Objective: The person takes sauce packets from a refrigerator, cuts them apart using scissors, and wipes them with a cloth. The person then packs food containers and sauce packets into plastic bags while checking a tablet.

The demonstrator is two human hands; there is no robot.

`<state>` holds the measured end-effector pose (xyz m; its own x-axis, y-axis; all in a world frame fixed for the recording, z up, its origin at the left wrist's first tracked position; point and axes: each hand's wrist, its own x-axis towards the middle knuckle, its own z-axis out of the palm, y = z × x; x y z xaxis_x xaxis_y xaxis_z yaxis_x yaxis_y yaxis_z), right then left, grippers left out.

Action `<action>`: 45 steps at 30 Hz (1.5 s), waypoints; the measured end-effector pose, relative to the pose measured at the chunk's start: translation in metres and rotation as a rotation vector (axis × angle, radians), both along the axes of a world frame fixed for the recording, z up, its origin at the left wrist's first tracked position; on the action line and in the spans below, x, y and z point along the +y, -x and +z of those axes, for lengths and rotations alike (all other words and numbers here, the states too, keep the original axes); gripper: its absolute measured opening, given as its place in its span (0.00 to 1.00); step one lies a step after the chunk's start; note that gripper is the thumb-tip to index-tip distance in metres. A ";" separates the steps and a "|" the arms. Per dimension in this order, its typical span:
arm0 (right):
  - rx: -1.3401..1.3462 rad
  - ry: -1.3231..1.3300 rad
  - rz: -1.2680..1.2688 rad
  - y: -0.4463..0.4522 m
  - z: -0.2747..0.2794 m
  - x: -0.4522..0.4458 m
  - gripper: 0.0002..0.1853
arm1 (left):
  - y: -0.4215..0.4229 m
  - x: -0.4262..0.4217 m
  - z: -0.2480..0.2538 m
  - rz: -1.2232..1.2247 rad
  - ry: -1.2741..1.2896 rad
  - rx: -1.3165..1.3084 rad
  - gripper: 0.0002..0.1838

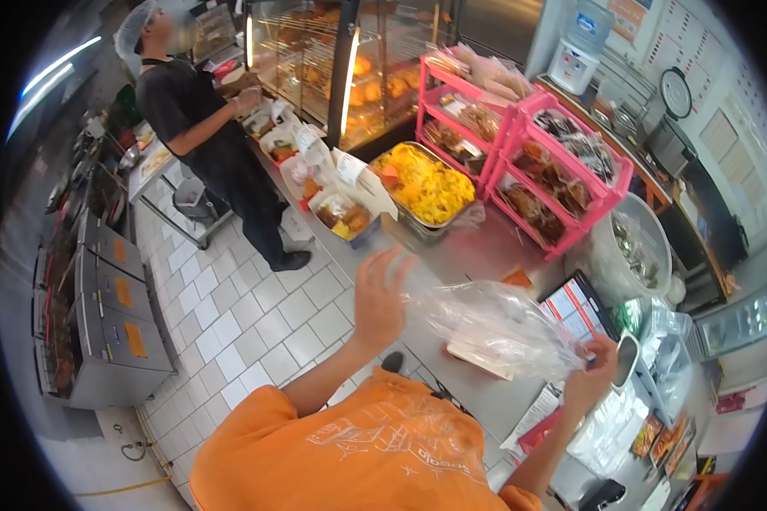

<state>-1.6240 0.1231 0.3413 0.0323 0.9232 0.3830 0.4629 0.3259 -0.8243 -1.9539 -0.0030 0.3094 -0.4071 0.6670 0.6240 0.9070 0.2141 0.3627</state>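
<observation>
A clear plastic bag (503,328) stretches between my two hands above the metal counter (439,328). At its right end, my right hand (592,370) is closed, with the thin plastic pinched in its fingers. My left hand (379,302) is raised by the other end of the bag, fingers apart and slightly blurred; whether it touches the plastic I cannot tell. Below the bag lies a flat pale packet (481,362), partly covered. Beyond my left hand stand packed food boxes (345,213) with paper slips and a metal tray (426,223) of yellow pieces.
Pink racks (562,170) hold bagged items behind the counter. A tablet (575,307) and a large clear-bagged tub (631,247) are to the right, near silver packages (609,426). A co-worker (204,128) in dark clothes stands at left, by a glass warmer (341,60).
</observation>
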 end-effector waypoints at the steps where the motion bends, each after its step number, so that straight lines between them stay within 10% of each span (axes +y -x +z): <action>1: 0.185 0.069 0.168 0.017 -0.001 -0.007 0.17 | -0.010 0.004 -0.003 -0.016 0.008 -0.018 0.35; 4: 0.235 0.166 0.487 0.065 0.015 -0.025 0.21 | -0.055 0.013 -0.016 -0.714 0.262 -0.114 0.24; 7: 0.046 0.365 0.532 0.043 0.024 0.006 0.38 | -0.013 0.023 0.012 -0.578 0.074 -1.170 0.18; 9: -0.003 0.629 0.919 0.021 -0.025 0.036 0.55 | 0.034 0.018 0.017 -0.535 0.124 -0.936 0.16; 11: -0.429 0.257 0.886 0.025 -0.106 0.031 0.66 | 0.056 0.002 0.043 -0.363 0.287 -0.036 0.05; 14: -0.722 -0.054 0.804 0.052 -0.200 0.017 0.66 | 0.061 0.003 0.056 -0.513 0.865 -0.219 0.12; 18: -0.714 0.220 0.489 0.057 -0.162 -0.009 0.64 | 0.052 0.031 0.018 -0.891 0.512 -0.966 0.33; 21: -0.375 0.617 0.228 0.030 -0.109 -0.023 0.60 | 0.064 0.075 -0.009 -1.004 0.611 -0.760 0.34; 24: 0.852 0.902 0.769 0.012 -0.092 -0.035 0.47 | 0.011 0.088 0.019 -0.772 0.559 -0.095 0.25; 28: 0.967 0.936 1.113 0.036 -0.098 -0.022 0.39 | -0.058 0.109 0.052 -0.873 0.466 -0.593 0.24; 33: 0.456 0.369 0.548 0.051 -0.062 -0.001 0.28 | -0.125 0.036 0.084 -1.272 0.450 0.007 0.29; 37: 0.911 0.294 0.216 0.049 -0.074 0.032 0.30 | -0.060 0.075 0.018 -0.564 0.054 0.093 0.30; 42: 1.377 0.323 0.080 0.072 -0.070 0.048 0.34 | -0.096 -0.009 0.040 -1.155 0.054 0.050 0.24; 45: 1.551 0.429 0.097 0.076 -0.057 0.023 0.36 | -0.077 0.035 0.028 -0.702 -0.024 -0.114 0.27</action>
